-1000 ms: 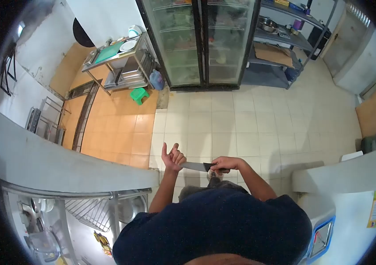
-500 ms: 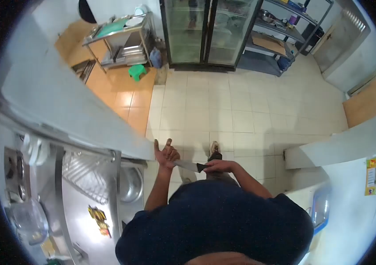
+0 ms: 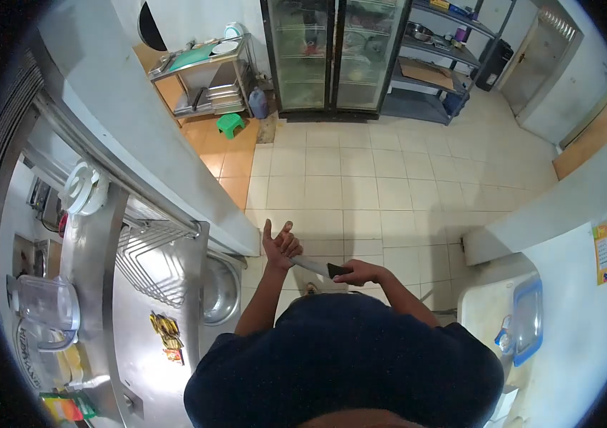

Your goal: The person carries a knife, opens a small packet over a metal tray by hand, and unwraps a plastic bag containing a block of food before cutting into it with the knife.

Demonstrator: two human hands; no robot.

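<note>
In my right hand (image 3: 362,272) is the black handle of a knife (image 3: 310,265), its fingers wrapped round it. The pale blade points left, and its tip reaches the heel of my left hand (image 3: 282,245). That hand is palm up, thumb and index finger raised and apart, the other fingers curled loosely. Whether the palm touches the blade or only lies beside it is hard to tell. Both hands are in front of my dark shirt, above the tiled floor (image 3: 360,189).
A steel counter (image 3: 132,314) with a wire rack (image 3: 152,264), small packets (image 3: 166,335) and a sink (image 3: 219,291) is at left. Ahead are a glass-door fridge (image 3: 303,64), shelves (image 3: 431,60) and a green stool (image 3: 230,125). A blue-rimmed container (image 3: 528,321) sits at right.
The fridge and shelves sit higher in view, and more of the left counter and right-hand container shows. The knife stays in my right hand, its tip still by my left hand.
</note>
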